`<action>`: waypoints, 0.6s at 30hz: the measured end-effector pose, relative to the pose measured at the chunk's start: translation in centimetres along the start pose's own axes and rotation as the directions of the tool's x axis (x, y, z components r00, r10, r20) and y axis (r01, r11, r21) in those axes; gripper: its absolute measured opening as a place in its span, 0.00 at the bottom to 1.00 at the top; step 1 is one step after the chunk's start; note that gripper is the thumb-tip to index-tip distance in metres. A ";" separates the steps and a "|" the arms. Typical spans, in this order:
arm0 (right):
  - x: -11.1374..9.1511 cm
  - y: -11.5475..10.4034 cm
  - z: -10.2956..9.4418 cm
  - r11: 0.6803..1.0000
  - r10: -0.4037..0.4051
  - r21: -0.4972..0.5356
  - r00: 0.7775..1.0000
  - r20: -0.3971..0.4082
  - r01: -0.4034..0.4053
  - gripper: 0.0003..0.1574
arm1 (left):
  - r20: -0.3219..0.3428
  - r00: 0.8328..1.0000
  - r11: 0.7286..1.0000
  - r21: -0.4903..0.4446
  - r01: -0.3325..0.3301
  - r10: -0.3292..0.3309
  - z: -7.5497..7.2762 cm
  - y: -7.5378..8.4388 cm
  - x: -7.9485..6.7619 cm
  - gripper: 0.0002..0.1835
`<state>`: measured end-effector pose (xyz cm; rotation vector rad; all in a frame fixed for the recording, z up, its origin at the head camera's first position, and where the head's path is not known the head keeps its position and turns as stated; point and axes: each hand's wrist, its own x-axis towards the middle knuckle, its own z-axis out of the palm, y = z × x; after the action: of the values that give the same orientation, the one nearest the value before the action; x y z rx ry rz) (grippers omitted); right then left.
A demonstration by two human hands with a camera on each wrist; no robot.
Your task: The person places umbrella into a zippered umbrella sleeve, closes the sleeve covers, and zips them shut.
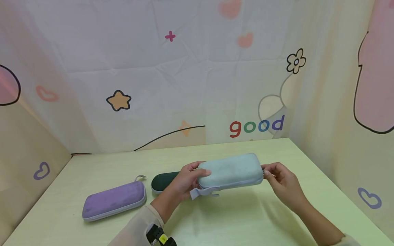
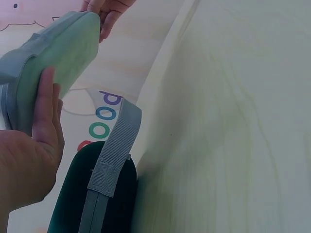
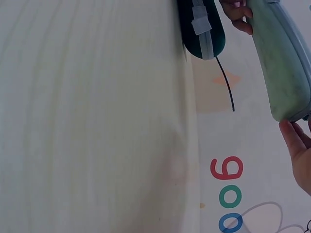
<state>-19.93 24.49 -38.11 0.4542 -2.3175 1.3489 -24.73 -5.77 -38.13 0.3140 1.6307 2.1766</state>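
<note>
A pale mint zippered pencil case is held above the table, tilted with its right end a little higher. My left hand grips its left end, thumb on top and fingers underneath. A light grey strap hangs from that end. At the opposite end, my right hand pinches a small zipper pull between thumb and curled forefinger; the fingers mostly hide it. In the left wrist view the case's underside rests against the left fingers. The right wrist view shows the right fingertips at the case's end.
A purple pencil case with a grey loop lies on the table at the left. Behind my left hand lies a dark green case, partly hidden, with a grey strap. A printed cloth wall closes off the back and sides.
</note>
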 end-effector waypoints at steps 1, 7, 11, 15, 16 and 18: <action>0.0 -0.1 0.0 1.000 0.012 0.022 1.000 0.014 -0.012 0.04 | -0.005 1.000 1.000 -0.004 0.002 -0.002 0.0 0.0 0.0 0.21; -0.4 -0.3 0.4 0.996 0.034 0.087 0.999 0.018 -0.036 0.03 | -0.013 1.000 0.987 -0.161 0.024 -0.026 0.1 0.0 0.2 0.27; -0.6 -0.5 1.0 0.996 0.041 0.079 0.999 -0.018 -0.039 0.03 | -0.018 1.000 0.911 -0.412 0.014 -0.023 0.5 0.0 0.2 0.38; -0.8 -0.9 1.6 0.998 0.022 0.059 0.997 -0.068 -0.018 0.03 | 0.000 1.000 0.808 -0.588 -0.013 0.016 1.0 -0.3 0.1 0.45; -0.9 -1.0 1.7 0.999 0.010 0.049 0.997 -0.081 -0.006 0.02 | 0.004 0.999 0.801 -0.599 -0.024 0.032 1.2 -0.4 0.2 0.44; -0.9 -1.4 2.0 0.999 -0.014 0.036 0.994 -0.107 0.018 0.02 | -0.001 0.998 0.790 -0.610 -0.054 0.067 1.6 -0.6 0.2 0.37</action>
<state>-18.86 22.19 -38.44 0.4011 -2.2020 1.3761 -24.19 -4.18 -38.23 0.1901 0.8226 2.5903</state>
